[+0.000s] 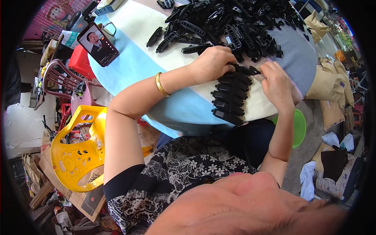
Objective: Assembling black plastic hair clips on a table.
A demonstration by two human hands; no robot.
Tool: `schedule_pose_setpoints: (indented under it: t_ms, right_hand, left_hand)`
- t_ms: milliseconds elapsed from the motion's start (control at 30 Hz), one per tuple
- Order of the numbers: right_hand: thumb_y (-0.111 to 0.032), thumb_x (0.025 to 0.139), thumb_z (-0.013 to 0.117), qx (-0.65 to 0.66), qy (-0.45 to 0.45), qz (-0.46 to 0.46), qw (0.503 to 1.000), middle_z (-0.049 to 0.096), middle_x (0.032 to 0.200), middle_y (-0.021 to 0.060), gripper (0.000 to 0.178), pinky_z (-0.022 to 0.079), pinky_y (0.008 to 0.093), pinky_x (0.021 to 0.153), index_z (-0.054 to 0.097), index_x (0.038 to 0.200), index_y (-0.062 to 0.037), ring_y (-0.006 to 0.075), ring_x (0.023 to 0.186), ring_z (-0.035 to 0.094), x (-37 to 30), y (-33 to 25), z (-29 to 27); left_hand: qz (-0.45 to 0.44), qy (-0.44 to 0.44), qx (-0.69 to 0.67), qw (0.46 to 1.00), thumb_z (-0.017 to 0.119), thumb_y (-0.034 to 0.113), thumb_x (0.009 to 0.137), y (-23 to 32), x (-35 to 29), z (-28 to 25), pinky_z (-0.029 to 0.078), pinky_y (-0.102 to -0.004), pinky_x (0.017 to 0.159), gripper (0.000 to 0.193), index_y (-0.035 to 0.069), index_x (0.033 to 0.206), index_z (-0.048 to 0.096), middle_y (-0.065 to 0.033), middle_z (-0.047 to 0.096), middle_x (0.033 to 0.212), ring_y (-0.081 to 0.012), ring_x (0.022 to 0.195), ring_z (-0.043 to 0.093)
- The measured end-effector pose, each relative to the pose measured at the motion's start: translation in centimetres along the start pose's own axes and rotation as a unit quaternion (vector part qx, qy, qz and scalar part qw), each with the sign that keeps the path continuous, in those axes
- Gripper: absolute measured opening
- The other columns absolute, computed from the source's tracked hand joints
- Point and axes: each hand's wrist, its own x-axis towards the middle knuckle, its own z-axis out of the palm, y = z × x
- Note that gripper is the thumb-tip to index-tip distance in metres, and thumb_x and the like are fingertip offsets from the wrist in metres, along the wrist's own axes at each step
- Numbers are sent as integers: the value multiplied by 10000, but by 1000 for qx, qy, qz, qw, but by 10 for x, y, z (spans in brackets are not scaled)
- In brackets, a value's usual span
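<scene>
My left hand (214,64), a gold bangle on its wrist, is closed on the left end of a black plastic part (246,69). At the other end of that part, my right hand (276,84) pinches it between thumb and fingers. A row of similar black plastic parts (229,97) lies side by side on the cloth, running from just below the held part towards me. Beyond my hands spreads a large heap of loose black plastic parts (231,29), some with ladder-like slots. My fingers partly cover the held part, so its exact kind cannot be made out.
A striped cloth covers the round table (149,84). At its left edge a phone (98,44) leans against a metal mug (109,31). A yellow plastic chair (78,150) stands to my left. A green basin (299,128) and paper sacks (329,84) are at the right.
</scene>
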Motion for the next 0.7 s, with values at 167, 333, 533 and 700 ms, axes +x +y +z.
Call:
schedule_pose_setpoints:
  t_ms: [167,333,533,700]
  right_hand:
    - [55,677,534,36,26,-27,999,555,836,104,160,457,381,712,600,820,24,274,832,540,11,-1,6]
    - [39,670,577,78,43,-39,995,555,777,85,150,460,361,683,630,805,2,257,791,545,11,-6,19]
    - [-148,769,698,189,-65,50,979,564,713,83,174,443,338,590,636,850,-6,235,662,556,8,-5,11]
    - [-194,792,680,62,71,25,995,612,772,93,211,482,365,649,643,926,-35,257,746,601,35,-13,27]
  left_hand:
    - [-8,-3,-17,1000,680,124,721,-1,4,2,505,-373,746,184,24,875,685,-109,634,861,-301,841,614]
    - [-2,-14,-32,999,683,142,727,1,2,4,502,-375,744,186,29,874,683,-109,632,846,-304,833,614]
    - [34,-49,71,996,746,219,701,-15,1,-47,476,-363,780,338,24,959,652,-128,587,889,-302,886,566]
    - [-146,-99,144,974,751,179,666,-37,-10,-74,475,-384,740,333,3,917,621,-150,615,851,-321,834,593]
